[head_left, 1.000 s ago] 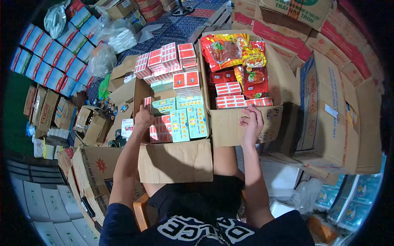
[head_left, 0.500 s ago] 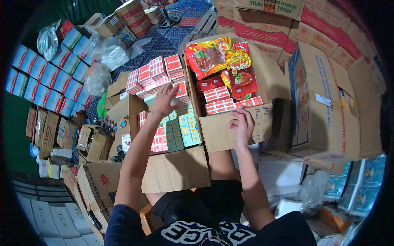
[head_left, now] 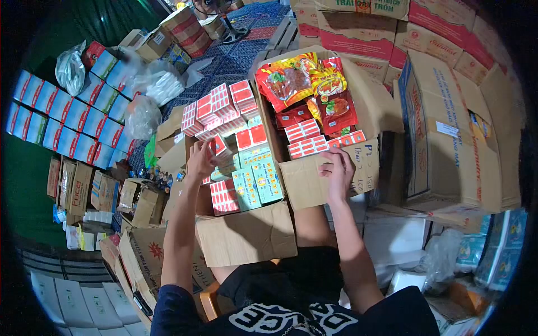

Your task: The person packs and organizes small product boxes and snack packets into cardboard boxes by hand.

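L hand (head_left: pixel 200 161) is narrow, holding one tilted red-white pack (head_left: pixel 220 147) over the left part of the open carton (head_left: pixel 246 236). R hand (head_left: pixel 338 169), fingers bent, rests on the front flap (head_left: pixel 305 186) of the 2nd carton (head_left: pixel 367 101), just right of the open carton; I can't tell if it grips. Inside the open carton, pale green boxes (head_left: pixel 246 189) lie near front, w/ a red-white stack (head_left: pixel 224 197) beside; more red-white boxes (head_left: pixel 221 105) are piled at its far end. Right of it, the 2nd carton has red-yellow pkts (head_left: pixel 288 81). Blue-white boxes (head_left: pixel 67 116) are stacked well apart, to its left.
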`<action>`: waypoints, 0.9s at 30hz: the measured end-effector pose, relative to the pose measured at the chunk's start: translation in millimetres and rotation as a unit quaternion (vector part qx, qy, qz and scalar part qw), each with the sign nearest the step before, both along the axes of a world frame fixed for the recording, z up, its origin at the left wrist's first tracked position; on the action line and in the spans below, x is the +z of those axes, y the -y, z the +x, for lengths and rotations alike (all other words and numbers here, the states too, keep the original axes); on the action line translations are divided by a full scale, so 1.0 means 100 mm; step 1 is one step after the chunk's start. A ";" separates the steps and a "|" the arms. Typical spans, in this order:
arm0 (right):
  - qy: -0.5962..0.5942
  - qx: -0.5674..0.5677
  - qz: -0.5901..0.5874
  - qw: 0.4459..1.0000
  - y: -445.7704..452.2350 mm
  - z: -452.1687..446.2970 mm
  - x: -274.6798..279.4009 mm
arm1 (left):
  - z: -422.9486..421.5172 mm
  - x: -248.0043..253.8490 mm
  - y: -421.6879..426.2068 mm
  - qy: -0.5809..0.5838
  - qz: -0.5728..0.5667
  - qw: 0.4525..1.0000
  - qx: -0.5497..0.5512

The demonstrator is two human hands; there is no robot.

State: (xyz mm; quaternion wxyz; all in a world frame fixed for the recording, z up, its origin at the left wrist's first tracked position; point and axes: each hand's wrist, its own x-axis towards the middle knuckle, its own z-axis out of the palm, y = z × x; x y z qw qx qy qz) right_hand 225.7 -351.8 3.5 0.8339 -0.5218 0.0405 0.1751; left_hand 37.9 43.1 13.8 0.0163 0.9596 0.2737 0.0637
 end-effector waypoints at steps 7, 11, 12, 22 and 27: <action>0.007 -0.001 -0.003 1.000 0.00 0.01 -0.02 | 0.07 -0.08 0.05 -0.032 0.014 0.999 0.011; -0.005 -0.001 0.005 1.000 0.00 0.00 -0.01 | 0.19 -0.12 0.02 -0.034 0.037 0.999 -0.001; -0.003 -0.001 0.004 1.000 0.00 0.00 0.00 | 0.20 -0.15 -0.01 -0.033 0.047 0.998 0.002; -0.012 -0.007 -0.001 1.000 0.01 0.02 0.05 | 0.14 -1.48 -1.30 0.148 -0.459 0.875 -0.046; -0.007 0.000 -0.014 1.000 0.01 0.01 0.05 | 0.07 -0.71 -0.61 0.063 -0.069 0.993 -0.066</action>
